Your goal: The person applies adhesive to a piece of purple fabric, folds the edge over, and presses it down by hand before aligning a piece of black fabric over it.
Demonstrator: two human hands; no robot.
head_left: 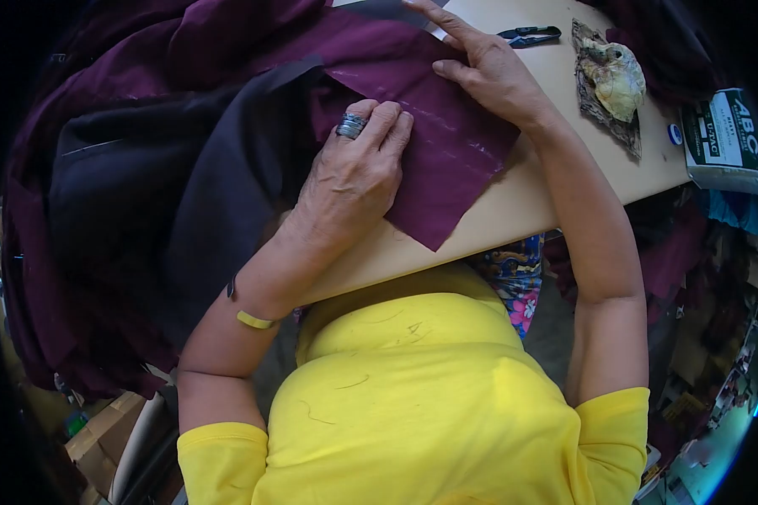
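Note:
Maroon cloth (446, 168) lies over the tabletop, with pale chalk-like lines on its surface and a pointed corner toward me. My left hand (358, 164), wearing rings, has its fingers curled down and closed on this cloth near the dark fabric. The fingertips are partly hidden. My right hand (493, 71) rests at the far right part of the cloth, thumb and index finger stretched apart, touching it. Dark, nearly black fabric (227, 160) is folded beside my left forearm and joins larger maroon folds (185, 50).
Black thread snips (531, 36) lie beyond my right hand on the cream tabletop (556, 181). A pale shell-like lump (616, 82) sits on rough bark at the right. Near the table's edge are a small blue cap (675, 135) and a pack lettered ABC (727, 143).

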